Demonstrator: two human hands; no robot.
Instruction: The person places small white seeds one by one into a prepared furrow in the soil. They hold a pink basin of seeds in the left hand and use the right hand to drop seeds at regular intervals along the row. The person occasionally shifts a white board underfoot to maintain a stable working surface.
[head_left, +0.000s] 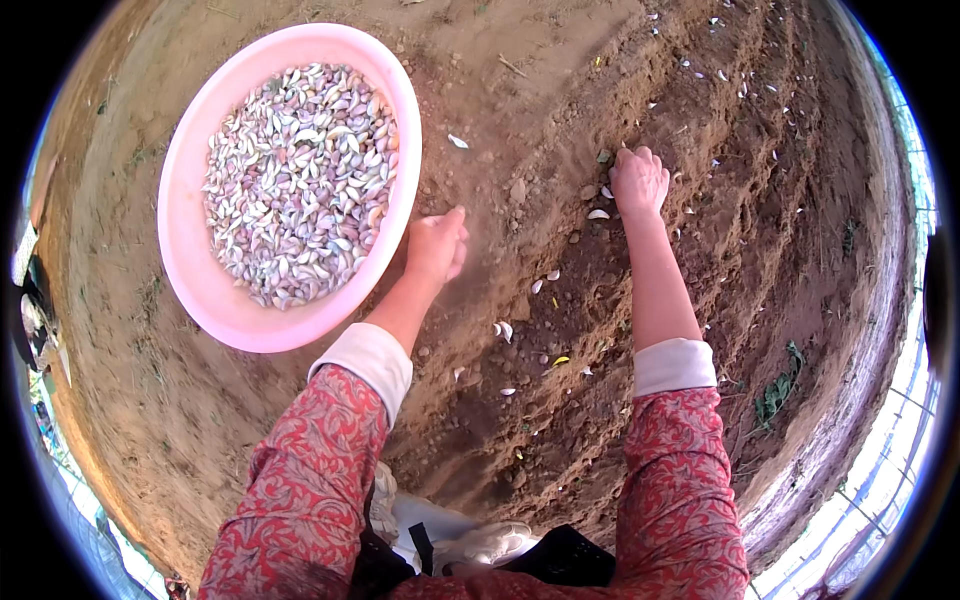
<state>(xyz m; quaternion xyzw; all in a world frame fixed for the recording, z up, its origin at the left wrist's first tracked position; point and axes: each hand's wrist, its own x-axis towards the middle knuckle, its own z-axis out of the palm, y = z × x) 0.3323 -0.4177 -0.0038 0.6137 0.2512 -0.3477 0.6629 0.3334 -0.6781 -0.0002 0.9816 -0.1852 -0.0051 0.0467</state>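
Observation:
A pink plastic basin (180, 217) full of loose garlic cloves (300, 180) stands on bare soil at the upper left. Just right of its lower rim is my left hand (437, 244), fingers curled; whether it holds a clove cannot be seen. My right hand (640, 180) reaches down to the tilled soil, its fingertips bunched and pointing away from me; what they hold is hidden. Beside it, on the left, lie a garlic clove (598, 214) and another one close by. More cloves (505, 331) lie scattered on the dirt between my forearms.
Furrowed soil (750, 187) dotted with cloves runs along the right, with a green weed (780, 386) lower down. A single clove (457, 141) rests on smoother ground right of the basin. My shoes (487, 544) are at the bottom; mesh fencing (892, 450) edges the right.

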